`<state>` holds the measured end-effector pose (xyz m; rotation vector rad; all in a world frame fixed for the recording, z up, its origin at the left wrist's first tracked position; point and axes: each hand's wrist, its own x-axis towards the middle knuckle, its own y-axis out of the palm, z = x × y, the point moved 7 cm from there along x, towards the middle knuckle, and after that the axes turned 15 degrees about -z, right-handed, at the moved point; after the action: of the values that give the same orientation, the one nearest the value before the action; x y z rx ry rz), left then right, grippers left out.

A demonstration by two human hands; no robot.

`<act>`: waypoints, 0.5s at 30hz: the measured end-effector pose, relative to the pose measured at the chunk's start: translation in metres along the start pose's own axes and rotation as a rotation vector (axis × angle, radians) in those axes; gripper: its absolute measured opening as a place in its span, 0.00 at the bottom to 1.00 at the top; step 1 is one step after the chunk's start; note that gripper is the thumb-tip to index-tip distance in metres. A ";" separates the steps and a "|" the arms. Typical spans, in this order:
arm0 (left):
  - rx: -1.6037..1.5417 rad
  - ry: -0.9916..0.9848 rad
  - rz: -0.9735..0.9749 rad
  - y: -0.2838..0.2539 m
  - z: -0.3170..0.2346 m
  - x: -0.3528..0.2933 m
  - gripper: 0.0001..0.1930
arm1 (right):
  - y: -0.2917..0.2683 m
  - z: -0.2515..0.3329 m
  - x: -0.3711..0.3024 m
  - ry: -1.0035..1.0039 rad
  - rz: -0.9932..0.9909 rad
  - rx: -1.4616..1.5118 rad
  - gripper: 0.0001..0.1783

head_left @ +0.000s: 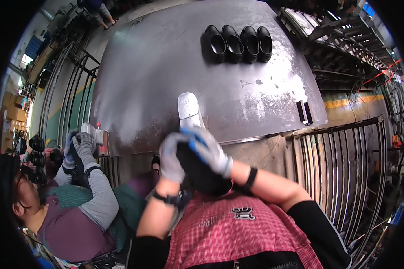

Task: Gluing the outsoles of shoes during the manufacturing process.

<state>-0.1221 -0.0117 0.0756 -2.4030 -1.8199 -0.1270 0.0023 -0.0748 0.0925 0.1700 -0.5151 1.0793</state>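
Observation:
A black shoe (pixel 198 172) sits between my two gloved hands, close to my apron. My left hand (pixel 171 157), in a grey glove, is closed around the shoe's left side. From the right, my right hand (pixel 208 150), in a grey glove with blue patches, wraps over its top and far end. Just beyond my fingers, a silver metal shoe last (pixel 190 110) points away from me over the table's near edge. My hands hide where the shoe and the last meet, so how far one is inside the other does not show.
Several black shoes (pixel 234 44) stand in a row at the far right of the metal table (pixel 157 67). On my left, a co-worker's gloved hands (pixel 80 145) are at another silver last (pixel 90 130). Barred metal racks (pixel 341 166) flank the table.

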 end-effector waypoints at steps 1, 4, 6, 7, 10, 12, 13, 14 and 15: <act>-0.025 -0.076 -0.024 -0.005 -0.002 -0.033 0.16 | -0.004 0.015 -0.023 0.162 0.008 0.065 0.27; -0.419 -0.455 -0.173 -0.001 -0.021 -0.096 0.20 | -0.011 0.055 -0.074 0.049 0.098 0.076 0.32; -0.139 -0.381 -0.171 -0.017 -0.034 -0.120 0.20 | -0.007 0.080 -0.078 0.018 0.260 0.148 0.34; -0.058 -0.368 -0.247 -0.027 -0.034 -0.127 0.19 | -0.003 0.084 -0.074 -0.012 0.359 0.149 0.34; 0.084 -0.376 -0.318 -0.051 -0.059 -0.098 0.16 | -0.013 0.050 -0.025 -0.284 0.456 0.047 0.34; 0.217 -0.204 -0.320 -0.073 -0.077 -0.064 0.17 | -0.027 -0.022 0.050 -0.129 0.560 -0.239 0.40; 0.316 -0.122 -0.359 -0.082 -0.083 -0.051 0.17 | -0.032 -0.013 0.087 -0.523 0.478 -0.587 0.45; 0.383 -0.036 -0.399 -0.081 -0.088 -0.033 0.16 | -0.021 -0.052 0.097 -0.833 0.591 -0.766 0.43; 0.451 0.048 -0.445 -0.079 -0.090 -0.015 0.16 | -0.003 -0.072 0.101 -1.015 0.733 -0.701 0.40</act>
<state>-0.2010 -0.0182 0.1663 -1.6657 -2.0626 0.1675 0.0650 0.0315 0.0788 -0.1276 -1.9438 1.3999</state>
